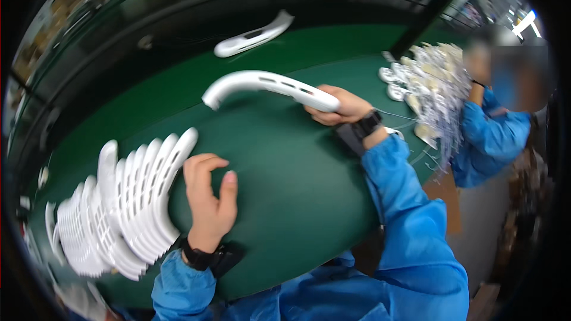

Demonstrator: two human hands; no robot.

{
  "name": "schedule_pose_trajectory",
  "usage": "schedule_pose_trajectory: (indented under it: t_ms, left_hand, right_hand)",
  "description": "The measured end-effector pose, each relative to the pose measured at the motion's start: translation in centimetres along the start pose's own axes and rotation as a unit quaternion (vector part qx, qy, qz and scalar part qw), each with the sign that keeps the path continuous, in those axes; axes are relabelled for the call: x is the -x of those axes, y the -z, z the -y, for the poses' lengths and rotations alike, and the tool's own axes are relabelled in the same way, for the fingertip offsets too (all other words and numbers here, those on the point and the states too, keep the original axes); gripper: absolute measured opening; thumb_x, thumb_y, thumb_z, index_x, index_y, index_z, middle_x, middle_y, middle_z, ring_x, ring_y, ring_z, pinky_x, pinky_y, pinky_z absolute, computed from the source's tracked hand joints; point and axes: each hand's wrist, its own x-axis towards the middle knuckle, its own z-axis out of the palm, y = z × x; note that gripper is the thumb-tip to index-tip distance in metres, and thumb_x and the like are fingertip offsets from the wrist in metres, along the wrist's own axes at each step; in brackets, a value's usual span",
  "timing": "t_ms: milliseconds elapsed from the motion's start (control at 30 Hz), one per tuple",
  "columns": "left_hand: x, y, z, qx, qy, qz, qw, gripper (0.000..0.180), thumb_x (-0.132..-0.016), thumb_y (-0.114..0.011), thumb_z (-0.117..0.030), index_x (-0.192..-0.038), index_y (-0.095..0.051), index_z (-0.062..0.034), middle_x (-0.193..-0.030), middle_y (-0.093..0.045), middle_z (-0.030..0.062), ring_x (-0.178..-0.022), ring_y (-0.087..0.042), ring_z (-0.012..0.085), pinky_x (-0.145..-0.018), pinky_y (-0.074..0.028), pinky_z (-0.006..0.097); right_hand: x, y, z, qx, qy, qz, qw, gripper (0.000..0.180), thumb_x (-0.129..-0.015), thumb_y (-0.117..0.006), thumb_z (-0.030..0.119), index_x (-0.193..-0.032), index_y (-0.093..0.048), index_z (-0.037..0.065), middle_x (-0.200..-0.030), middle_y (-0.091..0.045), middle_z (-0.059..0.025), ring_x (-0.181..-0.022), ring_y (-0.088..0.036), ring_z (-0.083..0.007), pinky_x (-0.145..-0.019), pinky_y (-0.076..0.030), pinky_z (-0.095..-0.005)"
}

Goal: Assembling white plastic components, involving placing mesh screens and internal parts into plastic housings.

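My right hand (344,107) is closed around one end of a curved white plastic shell (256,81) with a row of dark slots. The shell's free end reaches left above the green table. Nothing is in my left hand (209,202); its fingers are bent and apart, just right of a row of similar white shells (140,193). Those shells stand nested closely together at the left of the table. Another white curved piece (253,38) with a dark opening lies alone toward the far side.
A heap of white parts with thin wires (425,83) covers the right end of the green table (279,184). Beyond it a co-worker in a blue sleeve (491,137) is at the table. A dark post (431,12) rises at the far edge.
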Motion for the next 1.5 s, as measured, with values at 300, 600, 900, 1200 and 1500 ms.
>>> schedule_pose_trajectory:
  t_ms: [300, 600, 900, 1200, 1500]
  left_hand:
    - [0.2, -0.9, 2.4, -0.053, 0.113, 0.078, 0.989, 0.013, -0.082, -0.061, -0.007, -0.092, -0.055, -0.0026, -0.096, -0.054, 0.0094, -0.095, -0.048, 0.0278, -0.090, -0.036, 0.037]
    - [0.0, -0.9, 2.7, -0.072, 0.101, 0.069, 0.990, 0.016, -0.079, -0.063, -0.007, -0.094, -0.058, -0.0045, -0.095, -0.055, 0.0081, -0.094, -0.050, 0.0261, -0.089, -0.036, 0.036]
    - [0.0, -0.9, 3.0, -0.058, 0.092, 0.078, 0.991, 0.013, -0.079, -0.063, -0.007, -0.090, -0.058, -0.0046, -0.094, -0.055, 0.0076, -0.093, -0.050, 0.0258, -0.090, -0.035, 0.036]
    - [0.1, -0.8, 3.1, -0.051, 0.090, 0.079, 0.991, 0.008, -0.080, -0.062, -0.005, -0.086, -0.056, -0.0037, -0.094, -0.054, 0.0092, -0.095, -0.049, 0.0271, -0.092, -0.036, 0.037]
    - [0.4, -0.5, 3.0, -0.033, 0.123, 0.072, 0.989, 0.009, -0.078, -0.061, -0.001, -0.085, -0.055, -0.0025, -0.093, -0.055, 0.0103, -0.094, -0.050, 0.0265, -0.091, -0.038, 0.036]
  right_hand:
    - [-2.3, 8.6, 2.6, 0.121, 0.094, -0.474, 0.867, 0.032, -0.097, -0.054, 0.034, -0.082, -0.055, 0.006, -0.056, -0.041, 0.0033, -0.045, -0.034, -0.0074, -0.041, -0.024, -0.0258]
    - [-7.1, 8.4, 5.0, 0.444, 0.209, -0.607, 0.625, 0.039, -0.084, -0.065, 0.025, -0.119, -0.057, 0.010, -0.080, -0.066, -0.0142, -0.084, -0.065, -0.0371, -0.080, -0.052, -0.0431]
    - [-16.0, 4.3, 4.8, 0.616, 0.153, -0.313, 0.707, 0.071, -0.073, -0.073, 0.041, -0.135, -0.052, 0.016, -0.140, -0.041, -0.0185, -0.120, -0.053, -0.0402, -0.101, -0.045, -0.0422]
    - [-18.1, 0.2, 4.8, 0.688, -0.005, -0.339, 0.642, 0.046, -0.079, -0.072, 0.034, -0.120, -0.064, 0.016, -0.130, -0.049, -0.0144, -0.103, -0.065, -0.0317, -0.086, -0.054, -0.0419]
    - [-13.7, -7.3, 4.7, 0.627, 0.216, -0.456, 0.594, 0.022, -0.076, -0.060, 0.000, -0.098, -0.059, 0.004, -0.101, -0.057, -0.0185, -0.078, -0.067, -0.0335, -0.066, -0.056, -0.0427]
